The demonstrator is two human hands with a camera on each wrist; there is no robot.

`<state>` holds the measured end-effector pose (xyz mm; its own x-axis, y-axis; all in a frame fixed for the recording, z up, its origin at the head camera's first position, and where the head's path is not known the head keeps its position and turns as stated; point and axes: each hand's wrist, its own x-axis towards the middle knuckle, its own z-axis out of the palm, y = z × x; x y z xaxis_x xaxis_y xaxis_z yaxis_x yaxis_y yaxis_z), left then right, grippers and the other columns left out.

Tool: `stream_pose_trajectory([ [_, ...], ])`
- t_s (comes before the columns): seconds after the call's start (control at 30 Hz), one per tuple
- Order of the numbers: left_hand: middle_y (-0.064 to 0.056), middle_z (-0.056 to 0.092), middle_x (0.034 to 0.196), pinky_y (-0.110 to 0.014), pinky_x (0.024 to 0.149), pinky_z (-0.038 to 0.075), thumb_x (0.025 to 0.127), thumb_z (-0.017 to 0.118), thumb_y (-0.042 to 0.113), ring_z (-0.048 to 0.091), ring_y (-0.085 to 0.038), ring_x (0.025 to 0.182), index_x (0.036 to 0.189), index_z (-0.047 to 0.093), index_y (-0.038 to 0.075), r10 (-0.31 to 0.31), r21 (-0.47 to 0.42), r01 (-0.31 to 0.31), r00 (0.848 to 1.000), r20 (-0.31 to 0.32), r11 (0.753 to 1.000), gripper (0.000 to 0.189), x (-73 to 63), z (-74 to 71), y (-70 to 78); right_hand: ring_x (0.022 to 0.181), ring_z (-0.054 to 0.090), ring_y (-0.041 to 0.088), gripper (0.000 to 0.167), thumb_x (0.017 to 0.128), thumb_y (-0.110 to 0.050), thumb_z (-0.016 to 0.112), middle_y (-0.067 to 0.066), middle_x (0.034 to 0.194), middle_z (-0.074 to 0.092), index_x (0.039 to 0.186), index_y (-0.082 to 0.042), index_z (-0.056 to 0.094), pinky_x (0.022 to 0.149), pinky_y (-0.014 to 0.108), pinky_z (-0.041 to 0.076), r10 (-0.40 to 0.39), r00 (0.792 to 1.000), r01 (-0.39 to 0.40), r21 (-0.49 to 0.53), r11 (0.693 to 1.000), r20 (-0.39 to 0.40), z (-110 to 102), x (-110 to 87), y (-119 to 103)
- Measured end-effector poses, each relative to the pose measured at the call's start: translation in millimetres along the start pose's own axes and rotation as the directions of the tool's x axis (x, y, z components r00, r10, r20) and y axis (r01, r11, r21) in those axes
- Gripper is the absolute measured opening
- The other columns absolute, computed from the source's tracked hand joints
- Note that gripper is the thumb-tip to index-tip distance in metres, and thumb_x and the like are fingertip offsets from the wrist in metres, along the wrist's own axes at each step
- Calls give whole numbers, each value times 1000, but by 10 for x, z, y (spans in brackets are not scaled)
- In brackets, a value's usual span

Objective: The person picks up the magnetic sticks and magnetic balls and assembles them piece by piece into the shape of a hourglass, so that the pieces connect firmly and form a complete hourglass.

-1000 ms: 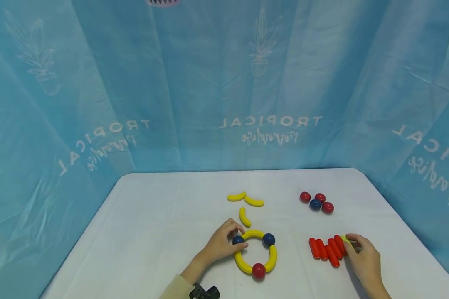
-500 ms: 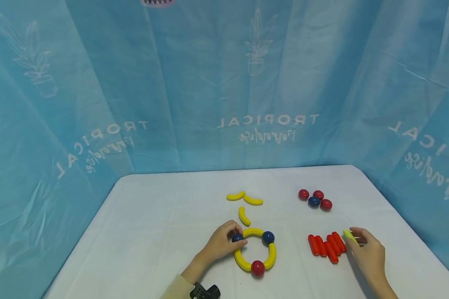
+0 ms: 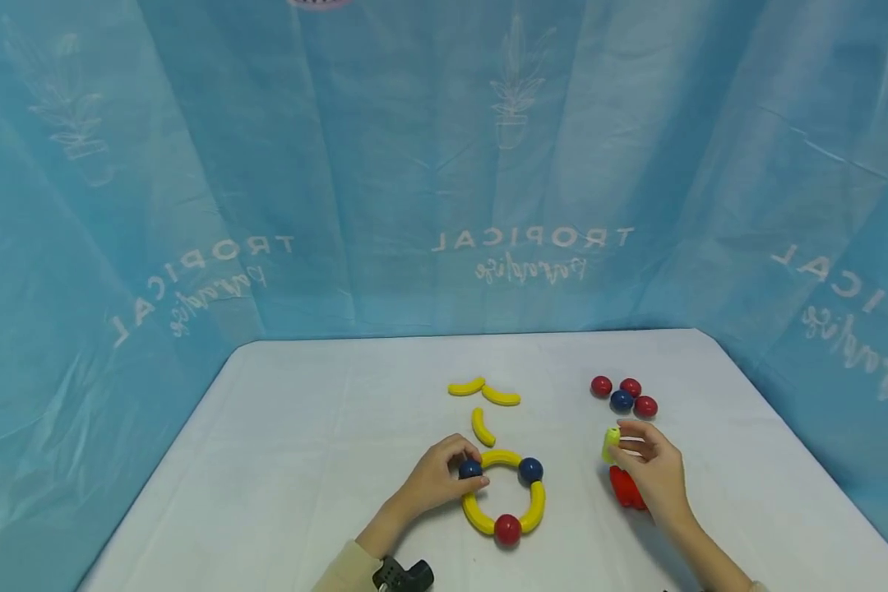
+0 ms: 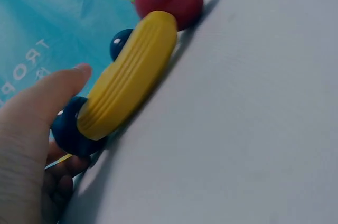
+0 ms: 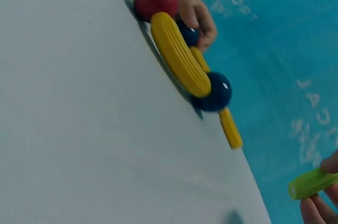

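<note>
On the white table stands a ring of three yellow curved rods (image 3: 535, 508), two blue balls (image 3: 530, 470) and one red ball (image 3: 507, 529). My left hand (image 3: 431, 480) holds the blue ball (image 3: 469, 469) on the ring's left side, thumb on the near side and fingers behind. In the left wrist view this ball (image 4: 74, 129) meets the end of a ribbed yellow rod (image 4: 129, 76). My right hand (image 3: 657, 470) pinches a short lime-green rod (image 3: 610, 445) between thumb and fingertips, raised above the table. Red rods (image 3: 626, 488) lie below that hand, partly hidden by it.
Beyond the ring lie three loose yellow curved rods (image 3: 483, 427). Red balls (image 3: 645, 407) and one blue ball (image 3: 622, 400) are grouped at the back right. A blue printed curtain (image 3: 444, 164) surrounds the table (image 3: 303, 444).
My right hand has lifted the lime-green rod from beside the red rods and carried it left, across them. My left hand stays on the blue ball.
</note>
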<state>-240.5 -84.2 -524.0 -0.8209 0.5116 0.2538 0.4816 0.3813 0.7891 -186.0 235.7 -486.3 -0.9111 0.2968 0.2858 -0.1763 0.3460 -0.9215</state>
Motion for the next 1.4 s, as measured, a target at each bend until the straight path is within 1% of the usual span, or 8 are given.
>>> stream_pose_trajectory([
  [0.1,6,61,98,-19,79,44,81,75,30,50,-5,85,101,63,20,21,-10,-21,998,51,1000,26,0,-40,-40,82,64,-3,41,80,2,71,-18,93,59,118,3,57,70,13,53,-22,997,16,79,997,69,194,12,-58],
  [0.23,4,63,101,-20,81,44,81,75,26,51,-7,86,104,64,21,20,-43,-16,995,96,999,26,5,-83,-59,84,65,-1,39,80,-1,72,-12,97,61,117,2,58,72,14,54,-51,987,35,108,994,154,421,18,-117],
  [0.43,-3,64,102,-25,80,44,82,75,21,52,-17,88,107,65,16,4,-78,3,996,88,997,27,1,-92,-60,88,66,2,37,80,0,72,9,105,64,114,4,59,74,16,54,-108,964,81,119,990,243,634,-15,-167],
  [0.57,-5,64,102,-24,80,45,82,74,20,52,-16,88,106,65,13,21,-93,-14,997,74,996,27,2,-86,-51,88,64,0,36,80,1,72,16,106,64,113,4,60,73,17,55,-139,950,116,99,988,278,680,-61,-149],
  [0.73,-1,64,101,-20,80,45,80,76,22,52,-7,87,103,66,16,1,-97,5,998,62,995,26,4,-95,-47,86,63,-1,36,78,2,73,15,104,66,112,3,61,72,17,55,-187,936,172,76,982,299,718,-109,-98],
  [0.97,2,63,98,-18,80,44,79,76,24,51,-7,87,102,67,18,-51,-76,55,997,50,996,26,-14,-106,-20,87,62,2,35,78,1,73,7,100,67,110,-2,63,74,20,55,-237,904,247,17,969,355,765,-137,-88],
  [1.2,1,63,97,-18,79,44,80,76,24,50,-7,86,102,66,16,-44,-92,49,998,53,995,25,-23,-104,-22,87,63,6,35,77,2,73,5,99,67,111,-2,63,75,18,54,-194,919,209,-7,978,343,763,-153,-83],
  [1.4,-2,64,99,-19,79,44,81,75,21,51,-9,87,104,68,14,-22,-85,27,998,54,996,25,-7,-89,-51,90,64,7,35,81,0,71,1,102,68,113,-10,63,78,18,54,-210,922,243,-63,968,325,623,-182,-65],
])
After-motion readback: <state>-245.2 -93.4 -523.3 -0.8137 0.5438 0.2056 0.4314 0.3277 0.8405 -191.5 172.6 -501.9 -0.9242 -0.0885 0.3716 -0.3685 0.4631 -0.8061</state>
